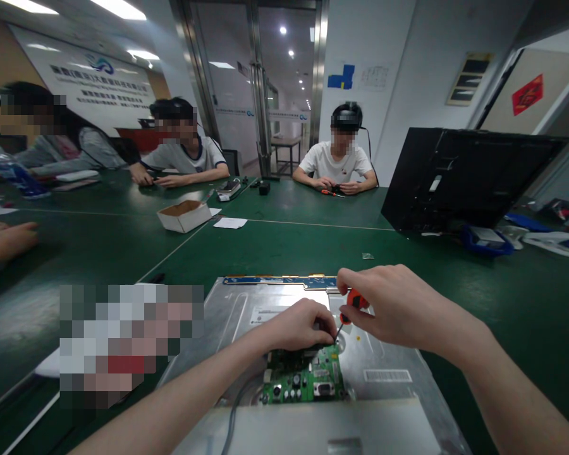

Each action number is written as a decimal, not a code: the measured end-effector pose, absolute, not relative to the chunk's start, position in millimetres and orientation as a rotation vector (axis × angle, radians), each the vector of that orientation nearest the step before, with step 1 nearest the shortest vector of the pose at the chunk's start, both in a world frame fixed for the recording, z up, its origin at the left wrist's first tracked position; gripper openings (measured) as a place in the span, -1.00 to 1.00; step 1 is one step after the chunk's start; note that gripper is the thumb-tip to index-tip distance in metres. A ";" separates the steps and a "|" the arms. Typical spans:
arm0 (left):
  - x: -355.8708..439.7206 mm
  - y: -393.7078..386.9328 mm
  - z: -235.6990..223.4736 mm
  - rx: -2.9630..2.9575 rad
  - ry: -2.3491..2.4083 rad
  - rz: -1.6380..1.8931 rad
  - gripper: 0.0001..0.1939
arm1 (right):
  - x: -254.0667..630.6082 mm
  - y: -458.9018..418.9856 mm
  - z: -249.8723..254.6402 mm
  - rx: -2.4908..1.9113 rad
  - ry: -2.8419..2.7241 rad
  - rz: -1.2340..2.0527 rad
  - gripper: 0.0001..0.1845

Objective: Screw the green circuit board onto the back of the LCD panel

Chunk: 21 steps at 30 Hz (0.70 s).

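Note:
A silver metal panel [389,404], the back of a flat display, lies before me with a green circuit board [303,382] on its middle. My right hand [384,303] is closed round the orange and black handle of a screwdriver [355,300]. The screwdriver tilts, its thin shaft pointing down to the board's upper right corner. My left hand [298,325] rests over the board's upper edge, fingers bent and pressed together near the screwdriver's tip. What those fingers hold, if anything, is hidden. Along the panel's far edge runs a narrow blue circuit strip [275,281].
A grey cable [232,411] crosses the panel's near left. On the green table [313,243] stand an open white box [184,216] and, at right, a large black monitor [469,180]. Several people with head-worn devices sit around; another person's hand [9,243] reaches in at left.

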State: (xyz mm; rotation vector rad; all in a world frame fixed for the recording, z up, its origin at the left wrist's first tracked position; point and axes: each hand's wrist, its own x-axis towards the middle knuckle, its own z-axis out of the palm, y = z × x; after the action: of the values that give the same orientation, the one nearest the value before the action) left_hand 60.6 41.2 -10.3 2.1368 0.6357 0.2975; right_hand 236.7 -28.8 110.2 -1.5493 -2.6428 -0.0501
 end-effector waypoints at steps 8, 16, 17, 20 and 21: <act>60.3 41.7 -8.8 2.157 0.630 0.301 -0.87 | 237.3 -27.8 109.3 -1.563 -2.636 -0.071 -0.83; 60.3 41.8 -10.0 2.142 0.630 0.292 -0.87 | 237.8 -29.9 110.1 -1.485 -2.637 0.021 -0.85; 60.3 41.9 -9.9 2.145 0.629 0.293 -0.87 | 238.0 -30.2 110.2 -1.472 -2.640 0.026 -0.86; 60.2 41.9 -10.0 2.152 0.635 0.294 -0.87 | 238.0 -29.2 109.7 -1.512 -2.641 -0.023 -0.88; 60.1 41.9 -10.1 2.148 0.636 0.294 -0.87 | 237.8 -28.6 109.5 -1.537 -2.646 -0.047 -0.84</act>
State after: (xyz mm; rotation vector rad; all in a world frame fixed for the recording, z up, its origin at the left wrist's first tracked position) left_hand 60.1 41.9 -10.1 2.1483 0.6362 0.2945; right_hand 237.8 -28.6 109.5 -1.5373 -2.6458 -0.0474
